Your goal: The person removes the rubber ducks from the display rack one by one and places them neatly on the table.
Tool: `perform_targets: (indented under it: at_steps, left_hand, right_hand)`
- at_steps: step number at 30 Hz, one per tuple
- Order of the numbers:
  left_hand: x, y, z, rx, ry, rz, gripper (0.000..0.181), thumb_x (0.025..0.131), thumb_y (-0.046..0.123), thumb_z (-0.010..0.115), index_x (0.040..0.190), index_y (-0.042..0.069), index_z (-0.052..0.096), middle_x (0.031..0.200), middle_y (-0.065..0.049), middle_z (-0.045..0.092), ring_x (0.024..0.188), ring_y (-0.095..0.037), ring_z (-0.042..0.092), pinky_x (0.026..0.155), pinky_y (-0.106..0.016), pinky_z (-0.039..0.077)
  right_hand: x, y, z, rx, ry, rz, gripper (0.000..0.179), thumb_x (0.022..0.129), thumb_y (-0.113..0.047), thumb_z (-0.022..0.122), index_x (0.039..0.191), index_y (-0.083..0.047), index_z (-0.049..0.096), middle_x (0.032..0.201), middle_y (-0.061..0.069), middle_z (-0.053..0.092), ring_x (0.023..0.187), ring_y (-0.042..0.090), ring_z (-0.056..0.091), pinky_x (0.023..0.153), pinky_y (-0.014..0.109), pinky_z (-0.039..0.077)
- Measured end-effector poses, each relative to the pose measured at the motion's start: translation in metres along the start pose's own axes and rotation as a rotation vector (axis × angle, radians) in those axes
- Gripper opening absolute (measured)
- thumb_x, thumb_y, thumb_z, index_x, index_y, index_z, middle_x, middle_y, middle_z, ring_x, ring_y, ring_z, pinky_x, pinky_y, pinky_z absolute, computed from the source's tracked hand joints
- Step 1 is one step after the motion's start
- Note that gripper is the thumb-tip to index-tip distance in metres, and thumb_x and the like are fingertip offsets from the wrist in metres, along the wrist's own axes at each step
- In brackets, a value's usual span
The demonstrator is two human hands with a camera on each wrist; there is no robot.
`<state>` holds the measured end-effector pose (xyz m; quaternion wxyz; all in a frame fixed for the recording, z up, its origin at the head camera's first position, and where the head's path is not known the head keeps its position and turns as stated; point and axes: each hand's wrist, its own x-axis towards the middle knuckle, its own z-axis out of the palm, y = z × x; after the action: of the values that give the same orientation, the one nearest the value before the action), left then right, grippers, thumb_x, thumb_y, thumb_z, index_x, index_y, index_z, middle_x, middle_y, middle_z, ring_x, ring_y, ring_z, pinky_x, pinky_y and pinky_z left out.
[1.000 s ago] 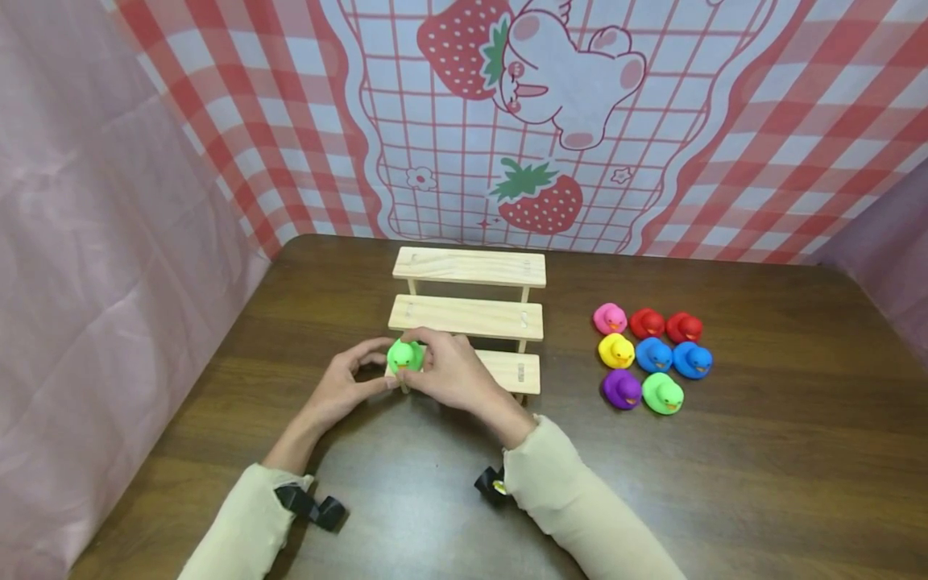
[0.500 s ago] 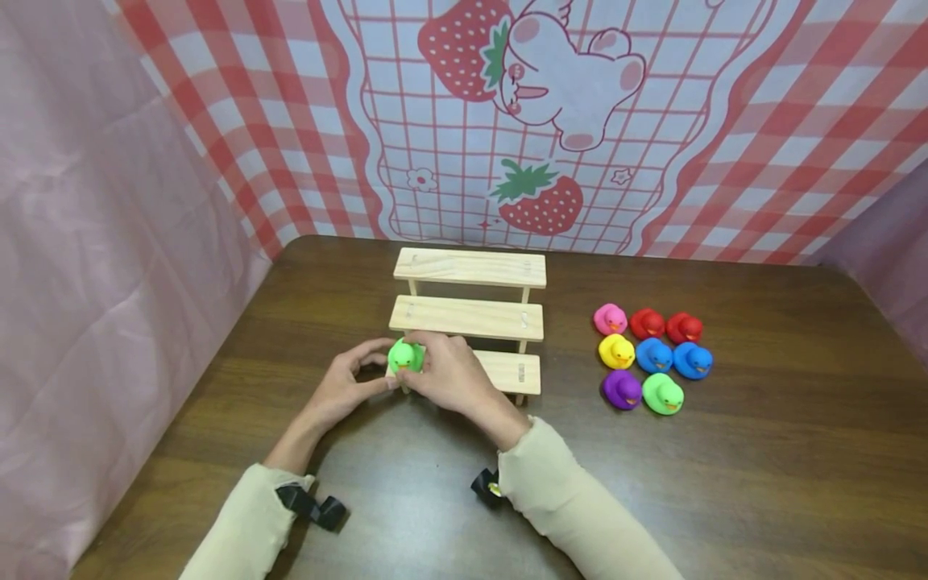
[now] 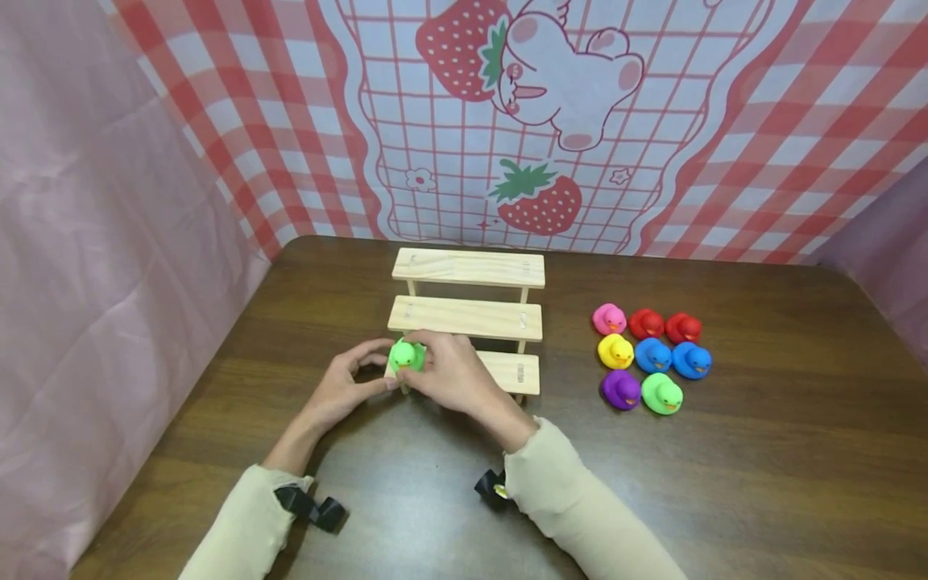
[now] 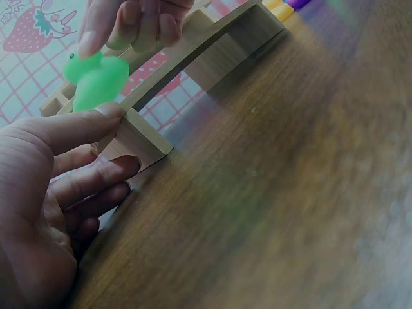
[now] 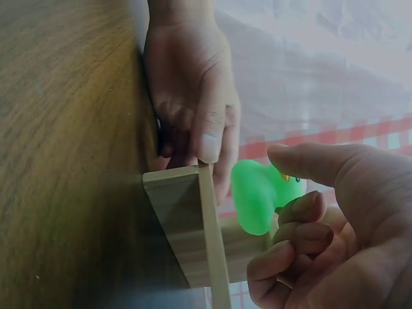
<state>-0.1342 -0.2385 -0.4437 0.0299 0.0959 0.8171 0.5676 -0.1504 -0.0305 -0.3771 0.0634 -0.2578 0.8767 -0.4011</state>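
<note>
A small green rubber duck (image 3: pixel 406 356) is at the left end of the lowest step of a three-tier wooden stand (image 3: pixel 467 319). My right hand (image 3: pixel 455 372) pinches it by the head, as the right wrist view shows with the duck (image 5: pixel 252 196) beside the thumb and curled fingers. My left hand (image 3: pixel 346 383) grips the left end of that step, thumb at its front edge and fingers behind. In the left wrist view the duck's base (image 4: pixel 96 96) is close above the step; whether it bears fully on the wood is hard to tell.
On the right of the brown table (image 3: pixel 783 451) several rubber ducks sit in rows: pink (image 3: pixel 609 320), red (image 3: pixel 647 324), yellow (image 3: pixel 615 352), blue (image 3: pixel 654 354), purple (image 3: pixel 622 390) and another green duck (image 3: pixel 663 394). A checked cloth (image 3: pixel 290 137) hangs behind the table.
The green duck and my right fingers have shifted very slightly to the right along the lowest step. My left hand stays in the same place.
</note>
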Motion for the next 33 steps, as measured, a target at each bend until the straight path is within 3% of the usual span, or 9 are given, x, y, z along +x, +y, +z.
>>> perform_targets:
  at_steps: [10,21,33]
  left_hand:
    - [0.0,0.001,0.0,-0.01,-0.007,-0.003,0.059,0.083,0.009,0.077,0.138,0.006,0.056,0.109,-0.019,0.073,0.108,-0.014,0.061,0.105,-0.042,0.036]
    - [-0.001,0.0,0.0,-0.003,-0.006,-0.008,0.06,0.083,0.01,0.077,0.138,0.006,0.056,0.11,-0.019,0.072,0.111,-0.021,0.059,0.105,-0.042,0.036]
    - [0.0,0.001,0.0,0.013,-0.004,-0.02,0.061,0.082,0.01,0.078,0.138,0.006,0.056,0.11,-0.019,0.073,0.11,-0.023,0.059,0.103,-0.041,0.037]
  right_hand:
    - [-0.008,-0.003,-0.011,0.017,0.009,0.002,0.043,0.084,-0.022,0.08,0.123,-0.009,0.069,0.103,0.007,0.076,0.076,0.009,0.064,0.07,0.022,0.053]
    - [-0.021,-0.001,-0.027,0.028,0.014,0.028,0.042,0.084,-0.023,0.079,0.122,-0.01,0.069,0.065,0.001,0.06,0.052,0.006,0.044,0.049,0.02,0.036]
    - [-0.036,0.009,-0.046,-0.025,0.06,0.021,0.041,0.082,-0.025,0.08,0.12,-0.011,0.07,0.06,-0.004,0.052,0.052,0.005,0.041,0.049,0.021,0.032]
